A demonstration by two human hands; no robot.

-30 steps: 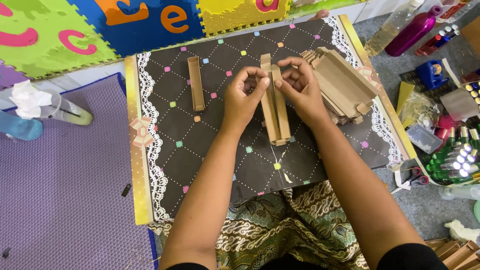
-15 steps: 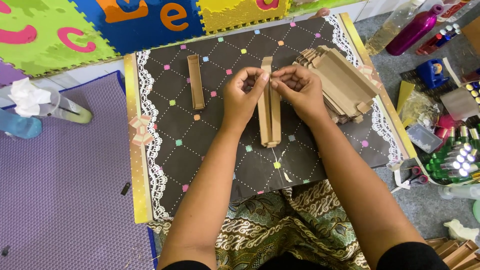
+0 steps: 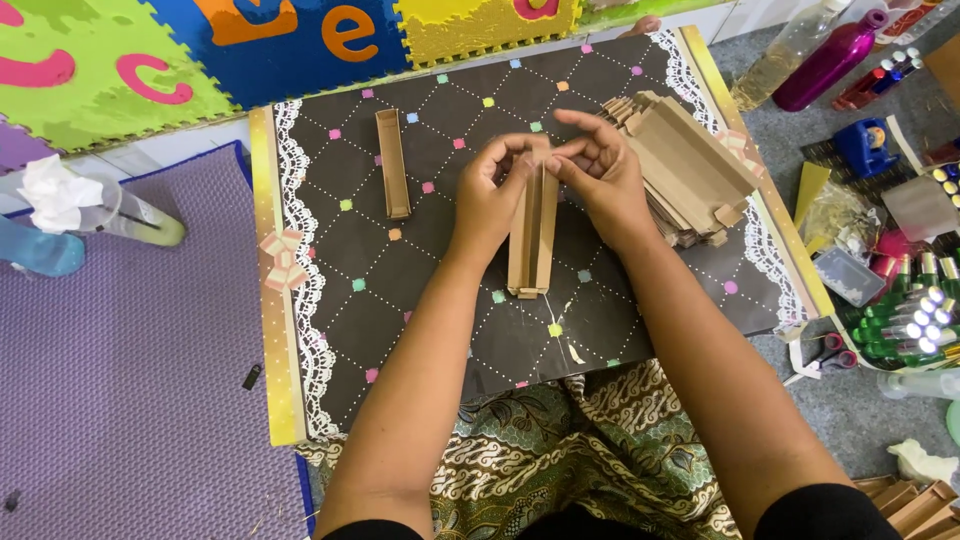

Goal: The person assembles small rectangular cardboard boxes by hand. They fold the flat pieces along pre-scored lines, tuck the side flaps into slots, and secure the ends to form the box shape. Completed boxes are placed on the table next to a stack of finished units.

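head view: both hands meet over the middle of a dark dotted board [image 3: 420, 330] with a lace edge. the left hand [image 3: 492, 195] and the right hand [image 3: 603, 172] pinch the far end of a long, narrow brown cardboard box [image 3: 533, 232], fingers curled and pressed onto its top flaps; the box's near end touches the board. a finished narrow box [image 3: 392, 163] lies well apart to the left. a stack of flat cardboard blanks [image 3: 690, 170] sits just beside the right hand.
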